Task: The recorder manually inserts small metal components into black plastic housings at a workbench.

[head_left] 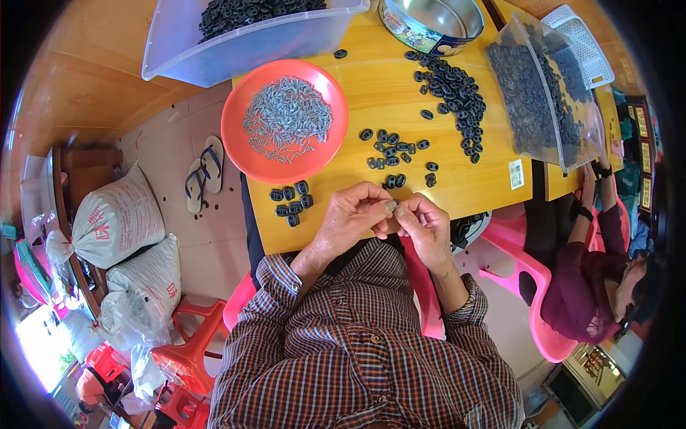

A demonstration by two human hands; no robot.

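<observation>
My left hand (355, 216) and my right hand (427, 227) meet at the table's near edge, thumbs and fingertips pinched together. Whatever they hold between them is too small and too covered to make out. Just beyond my fingers lies a loose group of small black oval pieces with two holes (391, 151). Left of my left hand, several more black pieces (289, 209) sit close together in a cluster. A round red dish (234, 146) farther left holds a heap of small, thin grey metal pieces (289, 114).
A larger pile of black pieces (457, 93) spreads toward the back right. Behind stand a clear tub (264, 53) and a round tin (421, 32); a clear bin (532, 107) stands at right. Someone in a dark red top (582, 297) sits there. White sacks (118, 214) and slippers (204, 175) lie left.
</observation>
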